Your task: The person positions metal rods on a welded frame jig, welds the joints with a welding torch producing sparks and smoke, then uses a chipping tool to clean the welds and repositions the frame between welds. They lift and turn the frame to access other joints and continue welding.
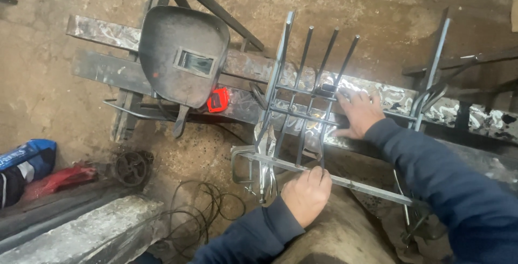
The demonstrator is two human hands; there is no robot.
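The person's left hand point(306, 193) is curled into a closed grip around the lower end of a thin dark steel rod point(326, 121), right where that rod meets the long flat steel bar point(345, 182) forming the near edge of a welded grey steel grille frame point(294, 102). The right hand point(358, 112) lies palm down, fingers spread open and flat, pressing on the middle cross bars of the same frame and holding nothing. The frame rests tilted across two long scorched steel beams point(248, 67) that serve as a work surface above a dirt floor; its four thin rods run away from the person, roughly parallel, with their far ends sticking out past the beams. A pair of silver locking pliers point(265, 159) is clamped on the frame's left near corner, hanging downward just left of the left hand.

Well to the left, a dark grey hand-held welding shield with a small rectangular window point(182, 53) lies on the beams, and a small red clamp-like object point(218, 100) sits just beside its lower right edge. On the floor below, black cable point(202, 210) lies in loose loops, near a round dark metal wheel point(133, 168), a red rag point(59, 179) and a blue bag point(29, 158) at the left edge.
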